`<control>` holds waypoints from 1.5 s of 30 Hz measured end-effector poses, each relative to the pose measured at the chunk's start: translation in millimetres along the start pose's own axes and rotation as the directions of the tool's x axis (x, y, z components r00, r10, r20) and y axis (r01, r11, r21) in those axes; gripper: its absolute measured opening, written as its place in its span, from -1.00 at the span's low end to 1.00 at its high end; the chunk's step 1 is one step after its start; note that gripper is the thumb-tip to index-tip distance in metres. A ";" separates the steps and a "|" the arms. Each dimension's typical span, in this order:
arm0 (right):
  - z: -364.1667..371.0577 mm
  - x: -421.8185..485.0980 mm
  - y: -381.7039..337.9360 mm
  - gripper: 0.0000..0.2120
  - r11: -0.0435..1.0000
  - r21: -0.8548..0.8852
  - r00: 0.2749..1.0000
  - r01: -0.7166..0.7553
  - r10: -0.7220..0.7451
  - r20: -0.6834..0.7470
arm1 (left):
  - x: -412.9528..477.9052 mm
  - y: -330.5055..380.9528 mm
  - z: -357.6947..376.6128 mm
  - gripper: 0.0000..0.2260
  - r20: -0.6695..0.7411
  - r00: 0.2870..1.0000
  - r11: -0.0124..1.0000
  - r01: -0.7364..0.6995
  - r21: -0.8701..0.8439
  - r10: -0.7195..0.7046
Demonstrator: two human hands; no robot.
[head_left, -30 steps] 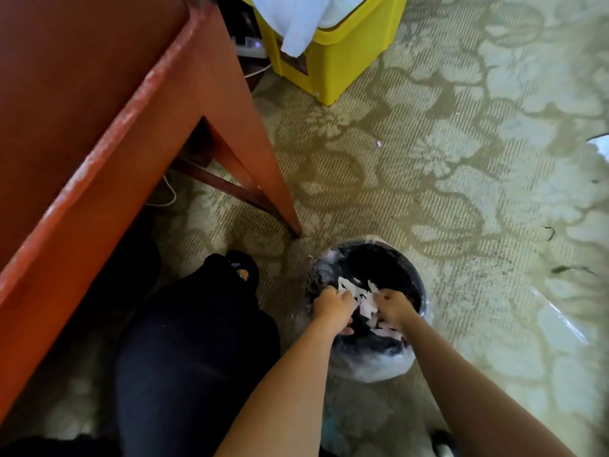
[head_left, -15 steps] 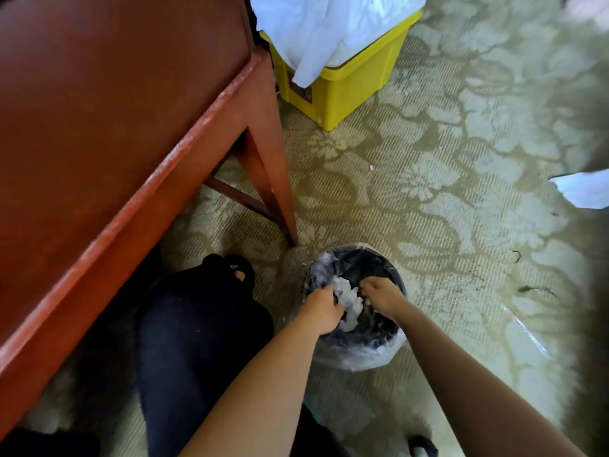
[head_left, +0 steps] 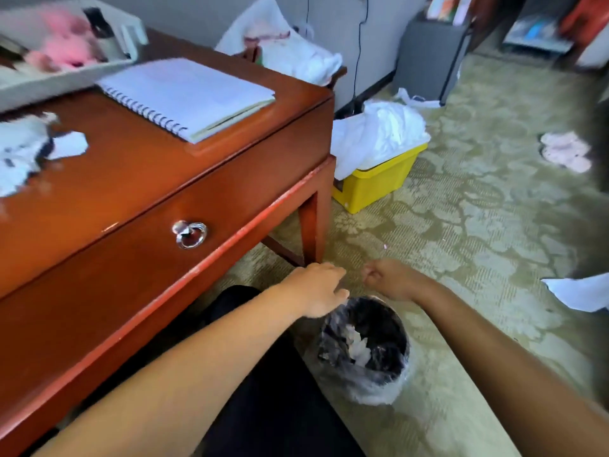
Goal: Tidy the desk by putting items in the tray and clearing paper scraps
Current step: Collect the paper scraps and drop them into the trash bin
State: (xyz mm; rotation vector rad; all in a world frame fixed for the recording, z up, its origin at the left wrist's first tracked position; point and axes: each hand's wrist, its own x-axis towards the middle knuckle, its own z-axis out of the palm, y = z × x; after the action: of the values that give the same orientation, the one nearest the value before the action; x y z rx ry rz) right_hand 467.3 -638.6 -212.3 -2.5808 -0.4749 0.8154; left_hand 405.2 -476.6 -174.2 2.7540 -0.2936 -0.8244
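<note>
Left hand [head_left: 316, 288] hangs over the bin [head_left: 372, 387], fingers relaxed and loosely spread, holding nothing. Right hand [head_left: 385, 279] is just beside it, fingers curled into a loose fist. I see nothing in it. White bits [head_left: 357, 346] lie inside the bin liner.

Paper scraps [head_left: 23, 150] lie on the worktop [head_left: 138, 179] at its left edge, well apart from both hands. The tray [head_left: 59, 77] sits at the far left corner with a pink fluffy thing [head_left: 66, 44] in it.

My judgement of the step: fetch the next batch of scraps. To do it well, I would sweep them with a flat hand toward the near edge into the other hand, cupped, rather than pinch each piece, then carry them low over the bin.

A spiral notebook [head_left: 188, 94] lies toward the far right corner, outside the tray. The near edge and the drawer's ring pull [head_left: 190, 234] stand between hands and scraps, so I must lift clear first. A loose sheet [head_left: 580, 291] lies on the carpet, and a yellow box [head_left: 379, 179] sits past the worktop leg.
</note>
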 end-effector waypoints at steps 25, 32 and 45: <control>-10.5 -78.4 -346.0 -0.75 0.655 -0.356 0.622 0.667 -0.752 -0.219 | -328.9 -134.4 -61.3 -0.49 -0.626 0.666 0.881 0.468 -0.073 -0.406; 30.6 -69.4 -403.1 -0.45 0.554 -0.378 0.550 0.742 -0.825 -0.131 | -370.2 -190.7 -25.6 -0.31 -0.622 0.390 0.673 0.668 -0.316 -0.679; 72.7 -34.5 -477.3 -0.30 0.531 -0.516 0.543 0.672 -0.827 -0.144 | -376.9 -249.7 -25.4 -0.40 -0.648 0.384 0.739 0.496 -0.456 -0.658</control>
State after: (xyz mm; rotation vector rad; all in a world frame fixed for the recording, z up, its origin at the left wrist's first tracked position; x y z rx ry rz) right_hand 302.1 -220.9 -32.0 -2.3355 -1.6519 -0.1345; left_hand 140.4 -136.6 -35.1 2.6828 0.9480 0.3492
